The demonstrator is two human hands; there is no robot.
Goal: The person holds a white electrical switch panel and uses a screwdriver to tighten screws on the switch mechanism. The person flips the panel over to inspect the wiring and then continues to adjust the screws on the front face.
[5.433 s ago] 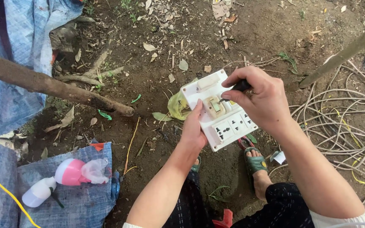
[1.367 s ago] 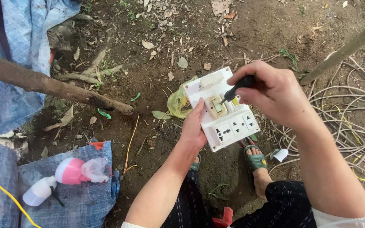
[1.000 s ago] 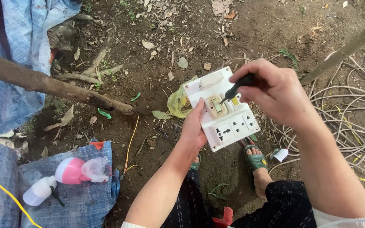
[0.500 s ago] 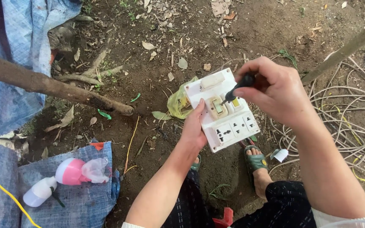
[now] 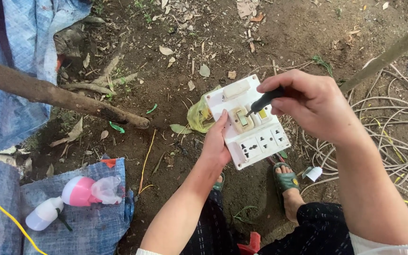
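My left hand (image 5: pixel 217 141) grips the lower left edge of a white electrical switch-and-socket board (image 5: pixel 249 123), holding it tilted above the dirt. On the board I see a cream switch, a yellow part beside it and several sockets along the lower edge. My right hand (image 5: pixel 308 101) is closed around a black-handled screwdriver (image 5: pixel 265 100). Its tip touches the board just right of the cream switch.
A yellow-green plastic bag (image 5: pixel 197 114) lies under the board's left end. Tangled pale cables (image 5: pixel 397 137) spread at right. A thick branch (image 5: pixel 57 97) crosses at left over blue tarp (image 5: pixel 10 71). A pink-and-white bottle (image 5: pixel 72 196) rests on blue cloth. My sandalled foot (image 5: pixel 286 182) is below.
The screwdriver has stayed on the same spot of the board while my right hand shifted slightly around its handle. The board and my left hand have barely moved.
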